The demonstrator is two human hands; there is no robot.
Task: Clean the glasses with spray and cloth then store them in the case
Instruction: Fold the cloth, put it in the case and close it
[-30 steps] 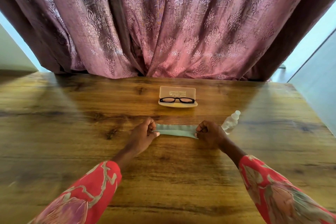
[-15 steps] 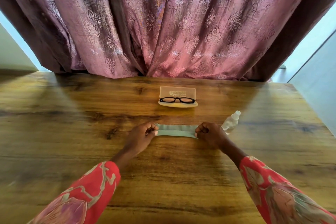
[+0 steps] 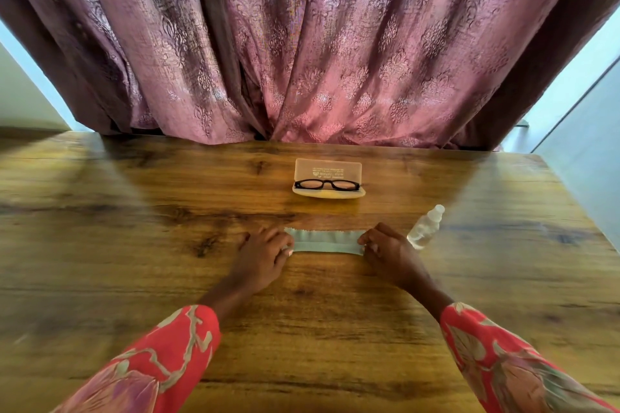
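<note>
Black-framed glasses (image 3: 326, 184) lie in an open pale case (image 3: 328, 170) at the far middle of the wooden table (image 3: 134, 245), the case lid standing up behind them. A folded pale green cloth (image 3: 327, 241) lies flat as a narrow strip on the table. My left hand (image 3: 263, 256) presses its left end and my right hand (image 3: 389, 251) holds its right end. A small clear spray bottle (image 3: 425, 227) stands tilted just right of my right hand.
A pink patterned curtain (image 3: 302, 43) hangs behind the table's far edge. The table's right edge runs diagonally at the right, next to a pale wall (image 3: 587, 144). My red floral sleeves (image 3: 161, 365) fill the lower corners.
The cloth has come down flat onto the table. My left fingers have spread over its left end; my right hand keeps its end.
</note>
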